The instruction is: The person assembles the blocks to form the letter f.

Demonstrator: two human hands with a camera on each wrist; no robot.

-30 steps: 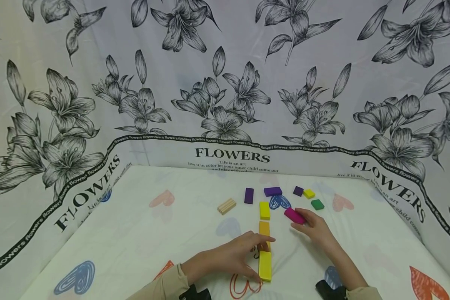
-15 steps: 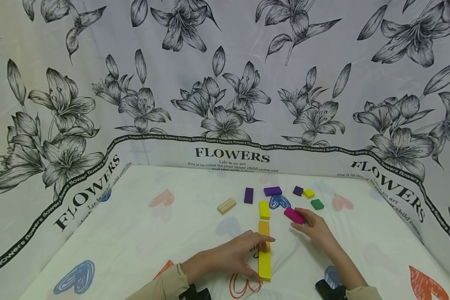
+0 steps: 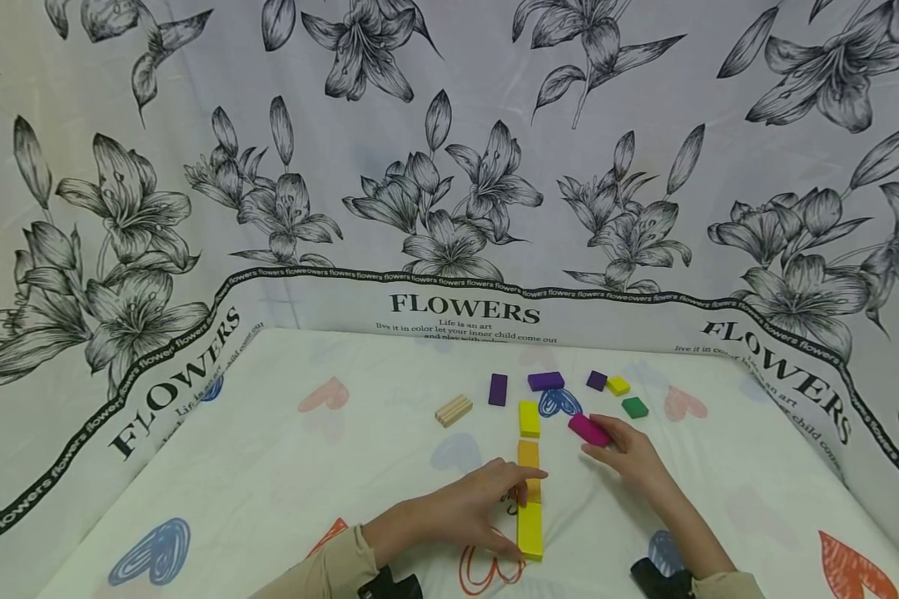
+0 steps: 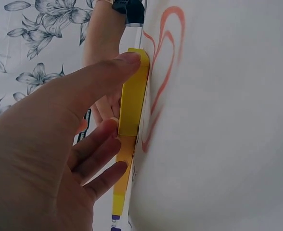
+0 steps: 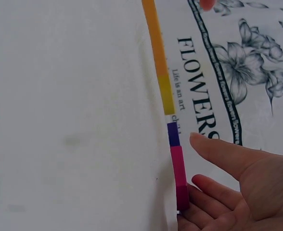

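Observation:
My left hand point(image 3: 468, 507) reaches over a row of blocks near the front. Its thumb touches the near end of a yellow block point(image 3: 529, 531), while its loosely bent fingers lie along an orange block point(image 3: 528, 455) lined up behind. In the left wrist view, the thumb tip rests on the yellow block point(image 4: 134, 101) and the other fingertips are spread beside the row. A second yellow block point(image 3: 528, 418) lies past the orange. My right hand point(image 3: 633, 453) is at a magenta block point(image 3: 586, 428); in the right wrist view, its fingers meet one end, with the thumb point(image 5: 213, 149) apart from it.
Farther back lie an upright purple block point(image 3: 498, 389), a sideways purple block point(image 3: 545, 381), and a small dark purple block point(image 3: 596, 380). Beside these are a small yellow block point(image 3: 618, 385) and a green block point(image 3: 634, 408). A ridged wooden block point(image 3: 453, 411) lies left. A flower-printed curtain point(image 3: 449, 200) surrounds the table.
The left fingers have shifted slightly, showing a little more of the orange block. The right hand and the blocks stay where they were.

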